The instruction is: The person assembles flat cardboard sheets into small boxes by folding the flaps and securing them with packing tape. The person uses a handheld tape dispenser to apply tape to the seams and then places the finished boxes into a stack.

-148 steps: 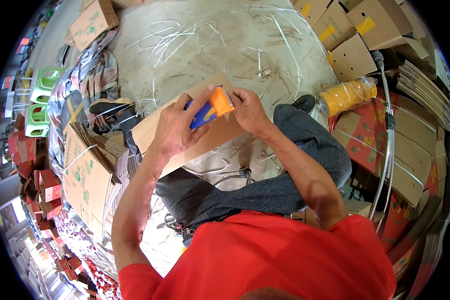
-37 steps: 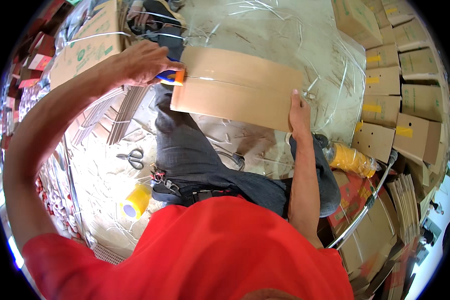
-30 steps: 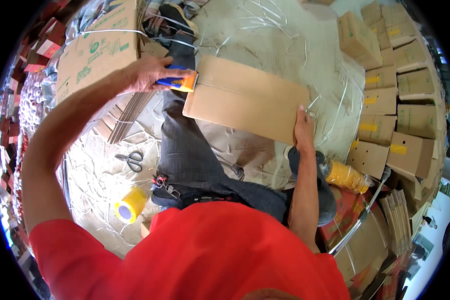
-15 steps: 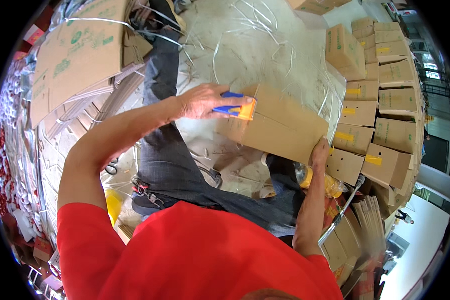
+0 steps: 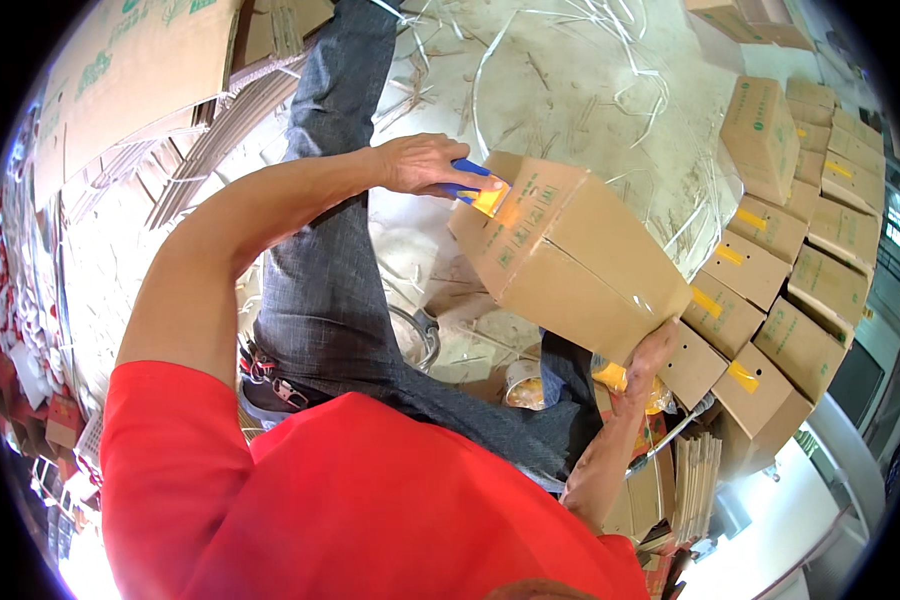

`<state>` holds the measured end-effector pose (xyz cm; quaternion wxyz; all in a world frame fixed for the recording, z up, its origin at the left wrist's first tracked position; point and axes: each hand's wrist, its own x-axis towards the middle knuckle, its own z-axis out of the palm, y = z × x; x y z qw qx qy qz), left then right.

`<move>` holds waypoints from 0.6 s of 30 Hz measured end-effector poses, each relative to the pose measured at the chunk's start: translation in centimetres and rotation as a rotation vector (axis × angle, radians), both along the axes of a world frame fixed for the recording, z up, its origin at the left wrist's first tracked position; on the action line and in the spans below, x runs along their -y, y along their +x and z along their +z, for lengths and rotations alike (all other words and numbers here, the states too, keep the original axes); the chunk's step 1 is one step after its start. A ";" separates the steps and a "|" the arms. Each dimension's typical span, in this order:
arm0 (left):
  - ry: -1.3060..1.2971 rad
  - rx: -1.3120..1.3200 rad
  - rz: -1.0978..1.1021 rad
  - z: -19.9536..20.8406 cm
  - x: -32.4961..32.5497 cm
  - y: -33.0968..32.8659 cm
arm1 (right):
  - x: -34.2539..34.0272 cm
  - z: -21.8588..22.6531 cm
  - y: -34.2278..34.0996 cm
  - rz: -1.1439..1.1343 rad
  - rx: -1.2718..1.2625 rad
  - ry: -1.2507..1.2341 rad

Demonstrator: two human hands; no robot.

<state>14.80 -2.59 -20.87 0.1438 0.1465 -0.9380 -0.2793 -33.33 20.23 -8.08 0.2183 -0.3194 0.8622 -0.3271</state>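
Observation:
A brown cardboard carton (image 5: pixel 595 265) is held up tilted in front of me, over my legs. Green print shows on its left end panel. My left hand (image 5: pixel 422 165) is closed around a blue and yellow-orange tape dispenser (image 5: pixel 467 180), which lies against the carton's left end. At the carton's lower right corner my right hand (image 5: pixel 652 345) grips the edge; part of its fingers is hidden by the carton.
Made-up cartons with yellow tape (image 5: pixel 765 290) are stacked to the right. Bundled flat cardboard (image 5: pixel 135 75) stands at upper left. White strapping strips (image 5: pixel 625 60) litter the floor. A metal pole (image 5: pixel 675 432) and folded cardboard (image 5: pixel 695 480) are at lower right.
The carton has turned so its printed end panel now shows beneath the dispenser. Both hands still hold on. The whole view has shifted, with the stacked cartons now farther right.

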 end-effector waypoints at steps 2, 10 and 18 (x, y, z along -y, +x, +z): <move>0.003 0.031 0.006 -1.4 0.5 0.1 | 0.3 0.3 0.6 -0.015 0.009 0.017; -0.062 0.082 0.018 -2.0 0.4 0.4 | -0.4 -0.4 -1.1 0.091 0.027 -0.034; -0.413 0.620 -0.119 5.8 -1.0 -8.7 | 0.1 -0.5 -0.4 0.034 -0.119 0.020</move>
